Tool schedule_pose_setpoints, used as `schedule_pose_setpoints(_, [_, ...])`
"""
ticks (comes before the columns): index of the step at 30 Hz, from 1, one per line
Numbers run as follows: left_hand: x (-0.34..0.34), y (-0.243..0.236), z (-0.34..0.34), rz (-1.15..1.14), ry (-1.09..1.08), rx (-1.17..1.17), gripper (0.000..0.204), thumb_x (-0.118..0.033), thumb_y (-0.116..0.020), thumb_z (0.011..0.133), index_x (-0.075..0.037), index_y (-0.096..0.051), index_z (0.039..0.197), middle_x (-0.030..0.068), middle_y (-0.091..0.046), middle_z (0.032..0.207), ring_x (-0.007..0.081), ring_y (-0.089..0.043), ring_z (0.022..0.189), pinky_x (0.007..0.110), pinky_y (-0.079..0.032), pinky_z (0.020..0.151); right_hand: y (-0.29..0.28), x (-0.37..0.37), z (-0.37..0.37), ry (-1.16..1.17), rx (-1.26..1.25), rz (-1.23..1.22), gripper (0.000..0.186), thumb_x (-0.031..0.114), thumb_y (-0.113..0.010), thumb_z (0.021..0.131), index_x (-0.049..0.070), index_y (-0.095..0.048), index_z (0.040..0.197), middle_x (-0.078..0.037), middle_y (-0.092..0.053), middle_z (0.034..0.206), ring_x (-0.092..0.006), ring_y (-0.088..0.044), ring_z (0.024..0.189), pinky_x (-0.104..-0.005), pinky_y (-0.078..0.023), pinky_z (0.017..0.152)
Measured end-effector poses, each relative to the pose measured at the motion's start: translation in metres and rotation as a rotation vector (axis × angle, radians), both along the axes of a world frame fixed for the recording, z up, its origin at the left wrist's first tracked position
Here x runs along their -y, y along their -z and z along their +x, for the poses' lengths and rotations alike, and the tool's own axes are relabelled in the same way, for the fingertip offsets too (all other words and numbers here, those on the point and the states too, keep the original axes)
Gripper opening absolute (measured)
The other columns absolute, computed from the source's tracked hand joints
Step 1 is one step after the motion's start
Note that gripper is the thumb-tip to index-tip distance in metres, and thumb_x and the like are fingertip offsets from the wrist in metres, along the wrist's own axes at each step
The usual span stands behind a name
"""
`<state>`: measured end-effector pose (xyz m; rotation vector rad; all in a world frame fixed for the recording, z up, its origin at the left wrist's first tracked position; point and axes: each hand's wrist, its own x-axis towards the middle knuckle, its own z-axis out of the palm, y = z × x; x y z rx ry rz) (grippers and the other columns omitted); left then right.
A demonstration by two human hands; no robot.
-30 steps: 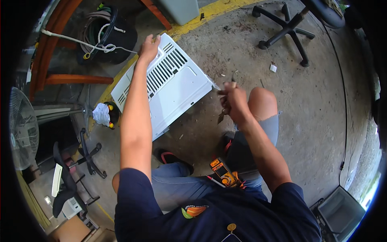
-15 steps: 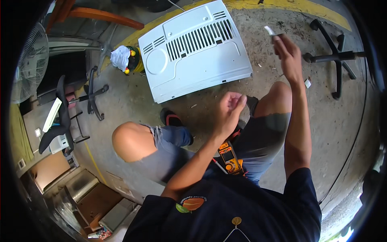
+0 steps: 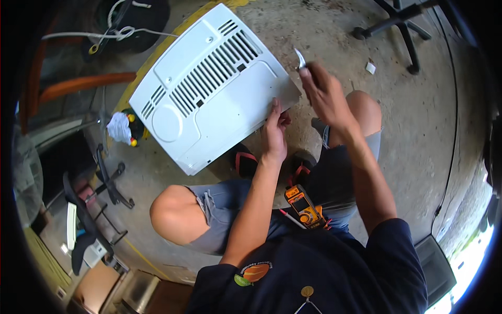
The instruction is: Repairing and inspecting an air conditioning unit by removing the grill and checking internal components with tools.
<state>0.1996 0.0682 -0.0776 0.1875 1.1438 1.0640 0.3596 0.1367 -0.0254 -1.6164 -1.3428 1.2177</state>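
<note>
Two hands, one white panel, one curved tool, apparently bladed.

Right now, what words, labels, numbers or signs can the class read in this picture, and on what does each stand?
Shirt emblem: curved lettering, not copied here.
Orange meter: small lettering, not copied; screen unreadable.
Round pendant: any marking too small to read.
White vented panel: no lettering visible.
</note>
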Motion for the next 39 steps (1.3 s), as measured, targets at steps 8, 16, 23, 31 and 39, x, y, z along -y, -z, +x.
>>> schedule_pose_setpoints(8, [0.003,0.033,-0.001,0.099,0.050,-0.104,0.040,-0.043,-0.054,0.116,-0.007,-0.071,0.119,0.0047,-0.069,0.092,0.0137,-0.063,0.084,0.028,-0.049,0.083,-0.004,0.084,-0.020,0.074,0.166,-0.005,0.018,0.017,-0.065,0.109,0.002,-0.064,0.118,-0.007,-0.067,0.087,-0.0199,-0.058,0.066,-0.0348,-0.046,0.061])
schedule_pose_setpoints(16, [-0.001,0.034,-0.003,0.211,0.085,-0.099,0.048,-0.047,-0.048,0.116,-0.006,-0.072,0.112,0.0049,-0.069,0.088,0.0156,-0.064,0.085,0.029,-0.049,0.084,0.003,0.079,-0.015,0.003,0.412,0.074,0.014,0.012,-0.069,0.103,0.003,-0.063,0.112,-0.012,-0.068,0.089,-0.0327,-0.064,0.065,-0.0426,-0.049,0.060])
schedule_pose_setpoints(23, [0.009,0.000,-0.006,-0.008,0.223,-0.217,0.043,-0.045,-0.055,0.114,-0.006,-0.072,0.104,0.0031,-0.066,0.083,0.0157,-0.062,0.081,0.029,-0.047,0.083,0.002,0.078,-0.018,0.030,0.462,0.060,0.012,0.009,-0.072,0.098,0.003,-0.065,0.106,-0.011,-0.067,0.088,-0.0332,-0.064,0.062,-0.0435,-0.049,0.058])
schedule_pose_setpoints(31, [-0.045,-0.068,-0.024,1.002,0.410,-1.553,0.037,-0.031,-0.085,0.094,-0.005,-0.067,0.114,0.0089,-0.065,0.109,0.0300,-0.059,0.101,0.044,-0.048,0.097,0.005,0.081,-0.015,0.052,0.435,0.132,0.013,0.010,-0.070,0.097,0.004,-0.064,0.106,-0.014,-0.064,0.085,-0.0395,-0.064,0.061,-0.0483,-0.049,0.054])
schedule_pose_setpoints(39, [-0.064,-0.039,-0.028,1.157,0.561,-1.462,0.040,-0.025,-0.096,0.078,-0.010,-0.075,0.109,0.0037,-0.066,0.105,0.0283,-0.060,0.105,0.042,-0.049,0.097,0.010,0.085,-0.018,0.056,0.443,0.149,0.025,0.002,-0.071,0.094,0.004,-0.067,0.119,-0.013,-0.067,0.089,-0.0356,-0.064,0.064,-0.0455,-0.050,0.058])
